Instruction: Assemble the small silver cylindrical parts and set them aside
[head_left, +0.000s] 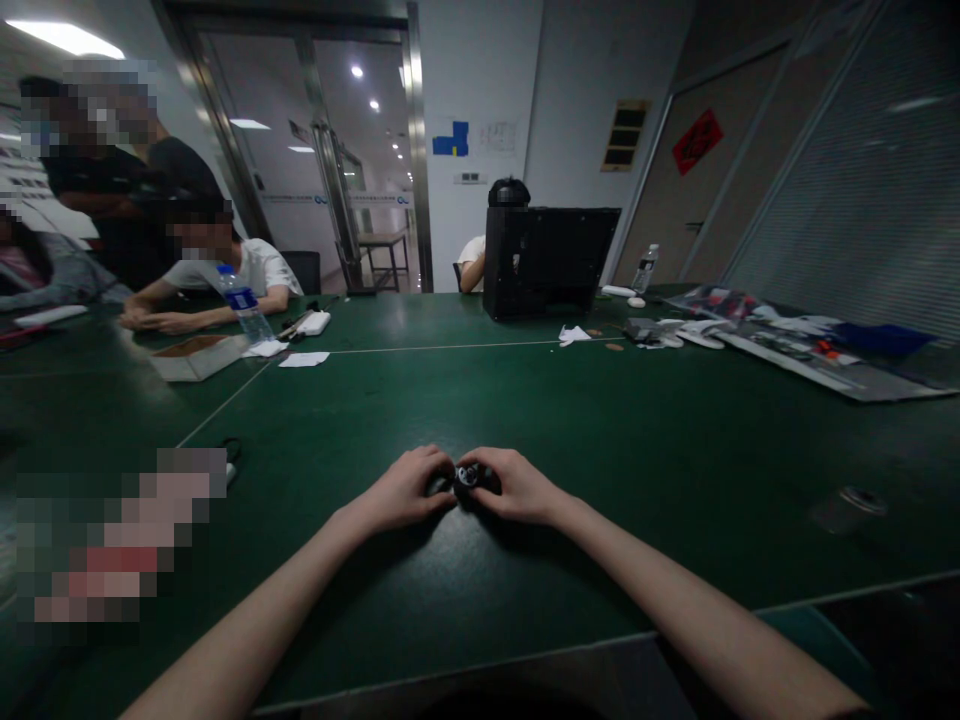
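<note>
Over the green tabletop [390,400], straight in front of me, my two hands meet around a small black object with a silver round face [468,475]. Its exact kind is too small to make out. My right hand [517,485] has thumb and fingers curled about its right side. From the other side, my left hand [409,487] pinches in with bent fingers at its left edge, where a dark curved part shows between thumb and fingers. Some of the object is hidden by the fingertips.
A clear can or jar [849,508] stands at right. Far left are a white open box [199,357] and a water bottle [244,305]. A black computer case [551,260] is at the back; boards and papers [795,350] lie right. Several people are around the table.
</note>
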